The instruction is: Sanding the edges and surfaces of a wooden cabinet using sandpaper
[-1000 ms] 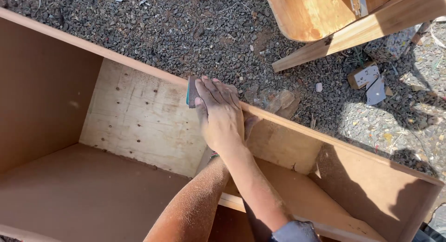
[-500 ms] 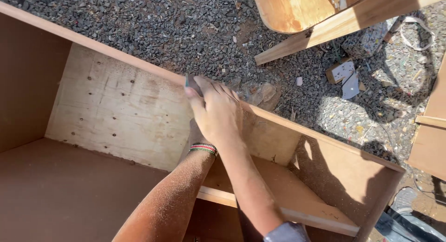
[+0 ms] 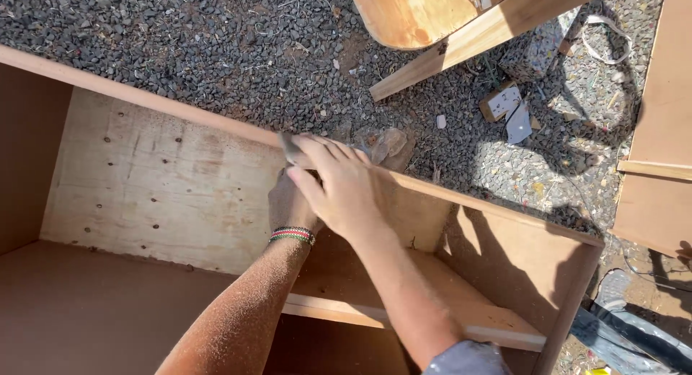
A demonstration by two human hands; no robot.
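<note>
Our right hand (image 3: 346, 191) lies flat over the left hand (image 3: 292, 202), both grips pressed together on a small grey sanding block (image 3: 288, 148) at the top edge of the plywood cabinet's back panel (image 3: 166, 188). A beaded bracelet (image 3: 292, 235) circles our left wrist. Gravel ground (image 3: 216, 51) lies beyond the cabinet.

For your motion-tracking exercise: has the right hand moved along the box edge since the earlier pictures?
Cannot tell. The right hand sits on the box edge, about as far from the corner throughout; mostly the camera shifted.
</note>
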